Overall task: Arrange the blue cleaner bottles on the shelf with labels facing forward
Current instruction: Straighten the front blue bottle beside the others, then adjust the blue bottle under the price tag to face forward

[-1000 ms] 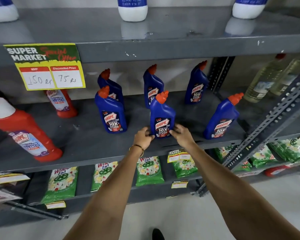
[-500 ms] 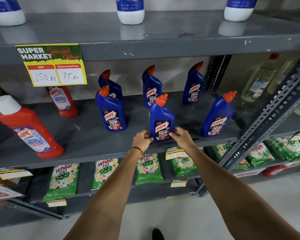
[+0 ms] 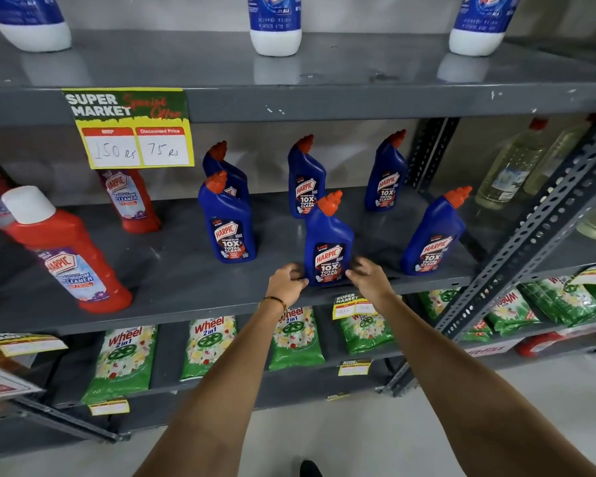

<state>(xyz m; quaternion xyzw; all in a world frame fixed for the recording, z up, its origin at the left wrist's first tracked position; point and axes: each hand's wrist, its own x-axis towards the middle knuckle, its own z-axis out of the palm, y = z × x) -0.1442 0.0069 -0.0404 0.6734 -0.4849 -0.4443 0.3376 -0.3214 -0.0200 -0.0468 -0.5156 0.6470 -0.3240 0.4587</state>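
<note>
Several blue Harpic cleaner bottles with orange caps stand on the grey middle shelf [image 3: 172, 270]. The front centre bottle [image 3: 328, 232] is upright near the shelf's front edge, its label facing me. My left hand [image 3: 286, 283] touches its base on the left and my right hand [image 3: 369, 277] on the right, fingers curled against it. More blue bottles stand at front left [image 3: 227, 222], front right [image 3: 434, 232], back left [image 3: 225, 166], back centre [image 3: 305, 177] and back right [image 3: 386, 173]. Their labels face forward; the back left one is mostly hidden.
Red Harpic bathroom cleaner bottles [image 3: 66, 256] stand on the shelf's left. A yellow price sign [image 3: 131, 129] hangs from the shelf above, which carries white-and-blue bottles [image 3: 275, 25]. Green Wheel packets [image 3: 121, 363] lie on the shelf below. A slanted metal upright [image 3: 530, 235] crosses on the right.
Both hands have stayed at the base of the front centre bottle. The camera has shifted, so the shelf sits a little lower and further right in view.
</note>
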